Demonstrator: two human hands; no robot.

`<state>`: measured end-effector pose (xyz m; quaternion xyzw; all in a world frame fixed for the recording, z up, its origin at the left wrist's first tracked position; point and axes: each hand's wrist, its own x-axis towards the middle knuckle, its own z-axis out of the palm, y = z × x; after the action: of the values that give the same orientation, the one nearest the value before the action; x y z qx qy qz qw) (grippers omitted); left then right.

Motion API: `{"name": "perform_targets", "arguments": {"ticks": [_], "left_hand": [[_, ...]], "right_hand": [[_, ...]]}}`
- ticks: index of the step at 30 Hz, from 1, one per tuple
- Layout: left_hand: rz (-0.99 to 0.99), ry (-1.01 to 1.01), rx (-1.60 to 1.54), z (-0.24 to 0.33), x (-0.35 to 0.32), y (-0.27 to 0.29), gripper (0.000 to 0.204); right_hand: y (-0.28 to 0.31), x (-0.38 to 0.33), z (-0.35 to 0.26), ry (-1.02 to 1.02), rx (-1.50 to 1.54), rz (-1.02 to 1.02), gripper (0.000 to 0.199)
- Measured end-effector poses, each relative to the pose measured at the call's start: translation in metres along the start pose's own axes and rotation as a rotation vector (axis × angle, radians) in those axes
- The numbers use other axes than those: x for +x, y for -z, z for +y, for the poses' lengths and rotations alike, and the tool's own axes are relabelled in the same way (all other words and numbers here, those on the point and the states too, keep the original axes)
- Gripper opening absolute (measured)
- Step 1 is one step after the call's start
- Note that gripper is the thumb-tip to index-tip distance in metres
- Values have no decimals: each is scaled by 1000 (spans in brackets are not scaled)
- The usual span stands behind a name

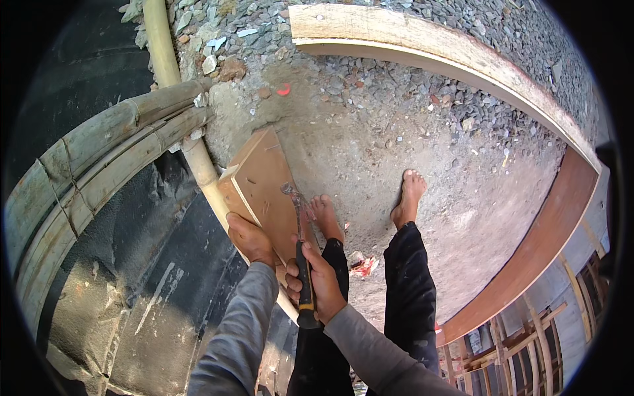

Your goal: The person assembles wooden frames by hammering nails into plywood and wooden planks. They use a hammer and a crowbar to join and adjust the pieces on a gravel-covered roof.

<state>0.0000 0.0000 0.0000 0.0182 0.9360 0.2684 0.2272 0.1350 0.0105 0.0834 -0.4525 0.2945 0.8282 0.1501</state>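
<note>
My right hand (323, 280) is closed round the black and yellow handle of a hammer (304, 274). The hammer's metal head lies over the brown face of a wooden panel with a pale timber edge (264, 178). This panel stands tilted on the ground, left of my bare feet. My left hand (251, 237) grips its near left edge, with some of the fingers hidden behind the wood. Small dark marks, perhaps nails, show on the panel's upper part.
Bamboo poles (99, 152) and dark sheeting (132, 284) lie on the left. A long bent-looking timber board (422, 36) runs along the back and right, with gravel (376, 79) beside it. Red and white litter (364, 265) lies between my feet. Wooden framing (528, 343) shows at lower right.
</note>
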Motion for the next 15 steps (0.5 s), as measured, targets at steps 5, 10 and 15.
{"name": "perform_targets", "arguments": {"ticks": [5,10,15], "left_hand": [[-6,29,-182,4,-5,-6,62],[0,-5,-111,-1,1,-7,62],[60,-188,-40,-7,3,-4,48]], "right_hand": [[-15,5,-5,-139,-48,-75,47],[-10,-4,-29,83,-283,-160,48],[12,-46,-78,67,-990,-15,64]]}}
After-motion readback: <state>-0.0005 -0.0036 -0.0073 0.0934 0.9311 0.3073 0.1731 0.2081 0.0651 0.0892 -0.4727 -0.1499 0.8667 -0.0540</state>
